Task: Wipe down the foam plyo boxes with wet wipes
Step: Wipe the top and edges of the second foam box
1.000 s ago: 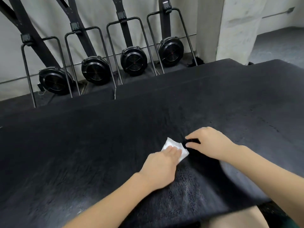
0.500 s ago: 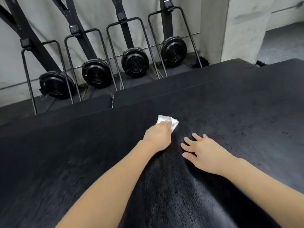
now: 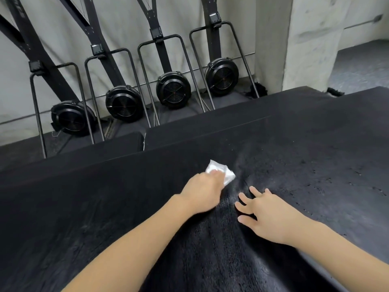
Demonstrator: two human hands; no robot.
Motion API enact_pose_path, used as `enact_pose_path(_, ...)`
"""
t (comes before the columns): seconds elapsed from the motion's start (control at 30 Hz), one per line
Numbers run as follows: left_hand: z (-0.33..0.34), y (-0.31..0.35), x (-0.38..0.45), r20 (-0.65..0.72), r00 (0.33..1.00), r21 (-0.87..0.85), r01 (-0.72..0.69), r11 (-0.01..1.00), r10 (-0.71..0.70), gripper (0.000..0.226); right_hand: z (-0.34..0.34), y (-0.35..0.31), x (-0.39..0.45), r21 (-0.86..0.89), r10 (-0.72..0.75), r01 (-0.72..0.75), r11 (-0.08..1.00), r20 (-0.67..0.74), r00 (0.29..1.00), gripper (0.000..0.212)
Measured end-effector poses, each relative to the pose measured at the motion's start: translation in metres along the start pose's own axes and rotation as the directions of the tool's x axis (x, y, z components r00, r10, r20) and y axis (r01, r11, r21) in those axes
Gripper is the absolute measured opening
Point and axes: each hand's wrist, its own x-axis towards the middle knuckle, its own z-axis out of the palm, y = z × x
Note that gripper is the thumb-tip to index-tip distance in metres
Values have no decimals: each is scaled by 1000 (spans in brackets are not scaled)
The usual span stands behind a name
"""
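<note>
1. The left hand [image 3: 202,191] is pressing down on a crumpled white wet wipe [image 3: 219,173], its fingers bunched close together on top of the wipe; whether they are curling round it or lying flat, I cannot tell, since the back of the hand is hiding them
2. The wipe is poking out beyond and to the right of the left fingertips, lying flat against the black top of the foam plyo box [image 3: 105,207]
3. The right hand [image 3: 265,213] is resting palm-down on the same top, just right of the left hand and apart from it, its fingers [image 3: 255,191] spreading wide and straight, holding nothing
4. The wipe is sitting just ahead of and to the left of the right fingertips, not touching them
5. Between and below the two hands a darker streaked band is running back toward the person; to the right of the right fingers the surface is looking greyer and speckled with small pits
6. Beyond the fingertips the far edge of the box is meeting two lower black pads [image 3: 210,127], side by side with a narrow gap between them
7. Farther out, four black fan machines [image 3: 173,89] are standing in a row against a pale wall, each inside a thin metal frame
8. To the right of them a concrete pillar [image 3: 294,39] is rising out of view
</note>
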Motion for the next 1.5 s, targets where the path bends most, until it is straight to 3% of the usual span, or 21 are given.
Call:
enact_pose_path(0.1,13,-10,-20,6,989,-58,-145,988,146,13,-1,1,0,20,-7,7,1000,2,1000,53)
enact_pose_path(0.23,13,-46,19,35,999,0,-34,999,34,25,0,4,1,50,-3,2,999,24,1000,59)
enact_pose_path(0.33,7,-77,67,-10,996,76,85,993,-84,43,3,6,5,18,-37,37,999,37,999,115)
enact_pose_path(0.37,3,-85,82,-19,992,71,125,990,-124,44,5,8,7,36,-26,25,999,31,999,124)
enact_pose_path(0.43,-6,-97,109,-36,975,47,219,975,-217,32,7,12,11,25,-71,71,997,5,997,110)
enact_pose_path(0.47,-6,-104,122,-44,966,51,258,965,-256,29,7,12,9,21,-16,15,1000,52,998,95)
enact_pose_path(0.5,-10,-110,131,-61,957,48,286,957,-283,29,6,13,10,-7,1,-1,1000,-7,1000,87)
enact_pose_path(0.53,-5,-116,142,-48,953,46,300,953,-298,31,9,16,10,-1,3,-3,1000,21,1000,89)
enact_pose_path(0.57,-3,-121,149,-41,952,52,306,951,-304,35,13,16,15,-20,-39,38,999,-51,998,98)
enact_pose_path(0.63,-1,-120,153,-9,952,85,306,948,-307,41,12,12,16,67,-41,40,997,11,999,110)
enact_pose_path(0.7,-1,-110,148,-14,956,75,293,953,-293,21,5,12,16,114,-37,34,993,24,999,90)
enact_pose_path(0.77,-3,-94,136,-35,973,84,231,969,-229,19,1,13,14,156,-15,10,988,31,999,61)
enact_pose_path(0.83,0,-77,117,-33,985,112,170,979,-167,34,-1,19,16,150,-21,22,988,-7,1000,64)
enact_pose_path(0.9,5,-60,93,-22,993,65,118,991,-116,29,-2,26,22,87,-13,20,996,-86,996,75)
enact_pose_path(1.0,11,-37,53,-31,999,13,-45,999,45,22,-9,39,36,183,97,-48,982,-268,959,63)
enact_pose_path(1.1,8,-30,15,-5,991,-49,-135,990,135,17,-14,50,53,228,181,-125,966,-244,953,60)
enact_pose_path(1.27,-2,-61,34,9,998,35,58,998,-58,14,-7,51,63,123,175,-154,980,-186,967,57)
enact_pose_path(1.4,-8,-86,90,-39,966,57,259,964,-257,33,-8,51,66,32,161,-158,987,-143,977,64)
enact_pose_path(1.5,1,-90,136,-44,956,92,293,952,-290,42,-9,51,70,-21,156,-160,987,-120,980,56)
